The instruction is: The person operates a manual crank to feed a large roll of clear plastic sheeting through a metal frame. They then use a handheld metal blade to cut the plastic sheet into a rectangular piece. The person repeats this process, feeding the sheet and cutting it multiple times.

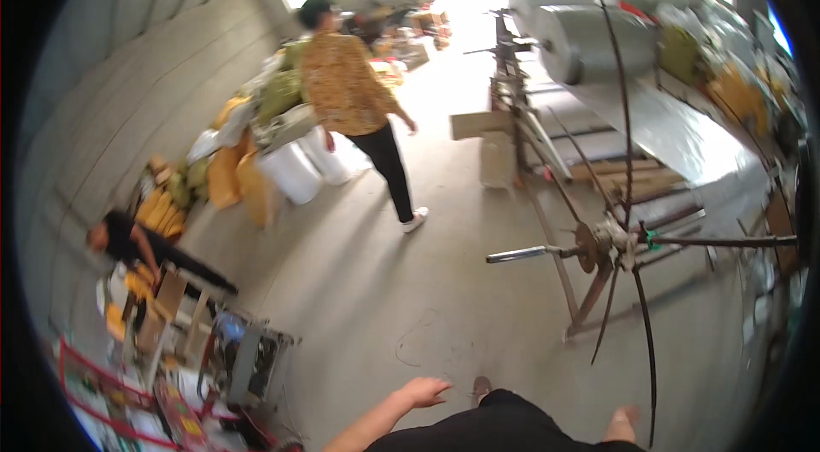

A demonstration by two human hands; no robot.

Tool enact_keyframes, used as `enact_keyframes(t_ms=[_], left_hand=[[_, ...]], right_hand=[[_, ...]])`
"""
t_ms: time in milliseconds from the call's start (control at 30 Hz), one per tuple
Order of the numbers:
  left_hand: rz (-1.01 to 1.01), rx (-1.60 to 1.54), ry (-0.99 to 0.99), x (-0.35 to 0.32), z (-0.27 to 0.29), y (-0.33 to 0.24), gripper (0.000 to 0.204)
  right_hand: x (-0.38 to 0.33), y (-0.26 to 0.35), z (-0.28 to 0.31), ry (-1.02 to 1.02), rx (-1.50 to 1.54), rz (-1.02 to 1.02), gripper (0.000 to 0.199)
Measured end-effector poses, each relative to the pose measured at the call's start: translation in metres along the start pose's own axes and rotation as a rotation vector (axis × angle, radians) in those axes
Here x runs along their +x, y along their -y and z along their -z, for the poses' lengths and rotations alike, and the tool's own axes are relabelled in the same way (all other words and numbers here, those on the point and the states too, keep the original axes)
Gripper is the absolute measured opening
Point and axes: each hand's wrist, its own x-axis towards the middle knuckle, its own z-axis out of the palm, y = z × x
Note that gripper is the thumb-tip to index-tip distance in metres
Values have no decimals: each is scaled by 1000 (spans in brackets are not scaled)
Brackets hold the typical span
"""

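At the lower middle, my left hand (424,391) hangs beside my dark clothing with nothing in it. Its fingers are loose and partly stretched out, over the concrete floor. My right hand (624,419) is low at the right, smeared by motion, so its fingers do not show clearly. Nearest to it is a long dark spoke (647,341) of a reel. The reel's hub (611,240) carries a crank with a shiny metal handle (516,255). One of my shoes (482,387) shows below.
Large rolls of clear film (594,42) sit on a metal frame, with a sheet (675,132) stretched from them. A person in a patterned top (346,80) walks ahead. Another person (141,243) bends at the left near a grey machine (256,362). Sacks (226,174) line the wall.
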Motion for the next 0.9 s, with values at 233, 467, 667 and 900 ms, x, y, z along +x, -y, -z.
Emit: enact_keyframes(t_ms=[233,467,667,900], left_hand=[[795,-677,-420,-50,-114,258,48],[995,-826,-197,-20,11,385,55],[719,-718,-172,25,174,475,61],[273,-753,-529,116,386,493,38]], right_hand=[[-237,268,-64,546,132,1019,74],[-301,477,-22,545,570,883,80],[-309,553,-36,671,1008,210,87],[-292,598,-92,555,1759,-255,42]])
